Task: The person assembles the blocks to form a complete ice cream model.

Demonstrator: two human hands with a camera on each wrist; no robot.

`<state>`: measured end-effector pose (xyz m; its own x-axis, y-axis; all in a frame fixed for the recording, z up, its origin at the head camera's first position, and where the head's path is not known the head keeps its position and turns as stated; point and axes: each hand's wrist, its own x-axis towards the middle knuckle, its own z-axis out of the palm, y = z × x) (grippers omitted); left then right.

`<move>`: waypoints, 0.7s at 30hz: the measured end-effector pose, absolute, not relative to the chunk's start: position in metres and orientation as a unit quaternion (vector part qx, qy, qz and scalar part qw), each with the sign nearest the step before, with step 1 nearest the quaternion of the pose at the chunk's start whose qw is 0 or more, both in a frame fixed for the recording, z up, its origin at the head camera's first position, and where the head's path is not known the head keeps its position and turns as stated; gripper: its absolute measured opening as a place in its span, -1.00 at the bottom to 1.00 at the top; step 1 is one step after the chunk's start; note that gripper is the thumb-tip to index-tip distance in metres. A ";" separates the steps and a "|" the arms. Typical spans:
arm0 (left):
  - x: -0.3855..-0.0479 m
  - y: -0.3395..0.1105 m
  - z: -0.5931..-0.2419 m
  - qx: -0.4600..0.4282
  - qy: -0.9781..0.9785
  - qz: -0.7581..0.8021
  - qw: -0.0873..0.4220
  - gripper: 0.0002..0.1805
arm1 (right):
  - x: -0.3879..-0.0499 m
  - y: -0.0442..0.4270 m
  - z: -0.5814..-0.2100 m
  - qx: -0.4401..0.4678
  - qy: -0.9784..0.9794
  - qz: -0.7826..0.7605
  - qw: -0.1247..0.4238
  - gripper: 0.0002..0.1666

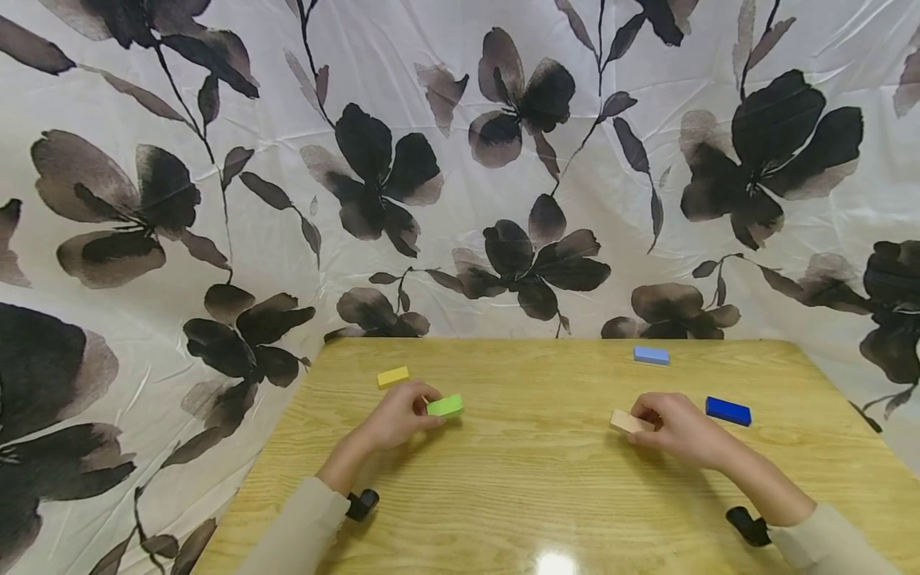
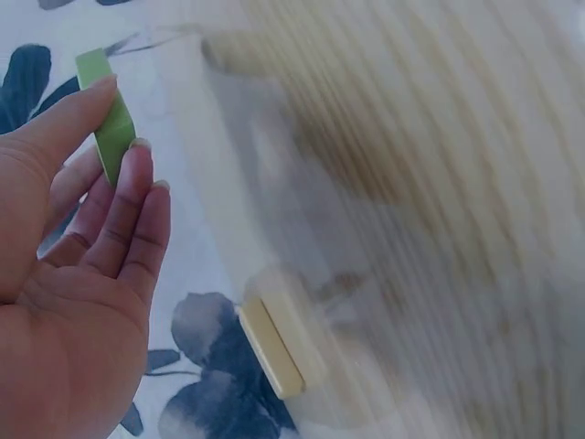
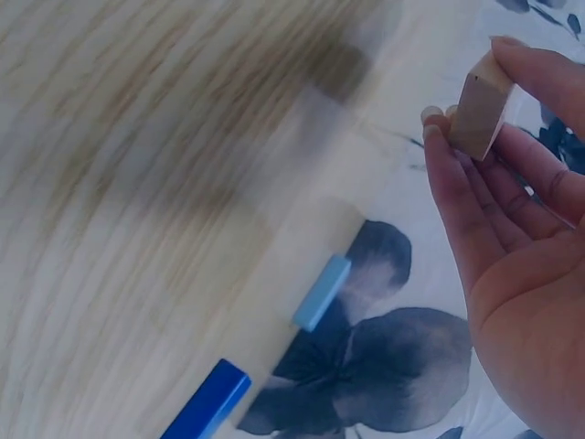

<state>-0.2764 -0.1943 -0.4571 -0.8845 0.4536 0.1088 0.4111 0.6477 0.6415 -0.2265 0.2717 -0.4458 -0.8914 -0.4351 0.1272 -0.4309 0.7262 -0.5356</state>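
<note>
A light green block [image 1: 446,406] is pinched between the thumb and fingers of my left hand [image 1: 399,416], over the left part of the table. Behind that hand lies a yellow block [image 1: 393,378]. My right hand [image 1: 679,430] pinches a plain wooden block [image 1: 628,422] on the right side. To the right of this hand rests a dark blue block [image 1: 728,411], and farther back a light blue block [image 1: 651,355]. In the left wrist view the green block [image 2: 111,123] sits between thumb and fingertips; the right wrist view shows the wooden block [image 3: 481,108] gripped likewise.
The wood-grain table [image 1: 532,479] ends at a white cloth [image 1: 446,192] with dark flowers, which hangs behind it and along the left side. Black wrist cameras [image 1: 362,505] stick out beside both sleeves. A bright reflection shows at the table's near edge.
</note>
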 end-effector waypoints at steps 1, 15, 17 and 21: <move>-0.277 -0.192 -0.457 0.238 0.907 0.346 0.031 -0.71 | -0.227 0.271 -0.445 -0.233 0.929 -0.288 0.001 -0.80; -0.281 -0.174 -0.455 0.264 0.900 0.347 0.033 -0.72 | -0.232 0.253 -0.442 -0.248 0.928 -0.279 -0.003 -0.81; -0.282 -0.171 -0.455 0.266 0.898 0.349 0.031 -0.72 | -0.233 0.250 -0.443 -0.247 0.928 -0.280 -0.005 -0.81; -0.282 -0.165 -0.454 0.268 0.896 0.352 0.031 -0.72 | -0.233 0.246 -0.444 -0.244 0.925 -0.292 -0.003 -0.80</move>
